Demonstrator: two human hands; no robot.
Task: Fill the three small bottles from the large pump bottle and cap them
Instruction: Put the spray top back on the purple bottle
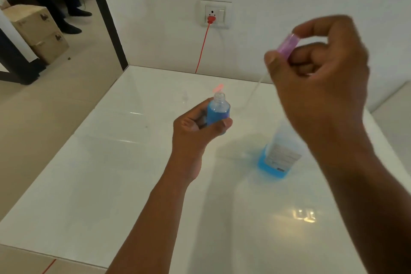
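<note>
Right hand is nearest the lens, raised above the bench, its grip pinched on a pink spray cap w/ thumb and fingertips. From the cap a thin clear dip tube hangs down and left, its lower end blurred, so can't say exactly where the tip sits, but it looks short of the bottle mouth. Left hand is further out, fingers and thumb wrapped round a small bottle, held upright off the bench. Bottle shows blue liquid up to roughly the shoulder, neck open, no cap on yet.

Large bottle stands on the bench just below the right hand, blue liquid low in it, label facing the camera; its top is hidden behind the right hand, so pump not visible. Other two small bottles aren't in view.

Step in hand, by my read: this bottle is filled and is being capped. Next move calls for threading the tube tip into the narrow neck first, then lowering the cap square onto the threads and twisting it tight while the left hand keeps the bottle steady and upright. Tube is floppy, so aim matters; a tilt could spill.
</note>
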